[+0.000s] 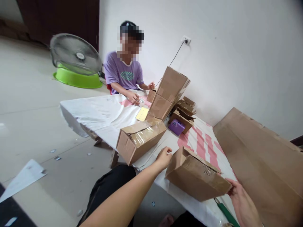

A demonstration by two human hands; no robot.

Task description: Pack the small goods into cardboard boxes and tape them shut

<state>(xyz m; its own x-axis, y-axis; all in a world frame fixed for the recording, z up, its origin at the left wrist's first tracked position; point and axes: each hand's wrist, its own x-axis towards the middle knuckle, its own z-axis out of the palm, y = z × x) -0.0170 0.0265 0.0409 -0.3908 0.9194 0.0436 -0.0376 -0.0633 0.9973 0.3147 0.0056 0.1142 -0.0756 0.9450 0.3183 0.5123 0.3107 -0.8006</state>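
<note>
A brown cardboard box (194, 176) sits tilted in the view at the near edge of the cloth-covered table. My right hand (238, 190) grips its right end, thumb and fingers at the corner. Beside the box's left end is my left hand (164, 158), its fingers loosely bent and nothing visible in them; whether it touches the cardboard is unclear. Another cardboard box (142, 138), with shiny clear tape along its top, lies just left of that hand. A green-handled tool (227, 212) is partly hidden below my right wrist.
Across the table (87, 108) sits a person (125, 72) with a hand by a roll of tape (141, 102). Tall stacked boxes (167, 94), a purple case (176, 126) and a yellow item (142, 114) stand mid-table. A large cardboard sheet (260, 164) leans right; a fan (75, 55) stands left.
</note>
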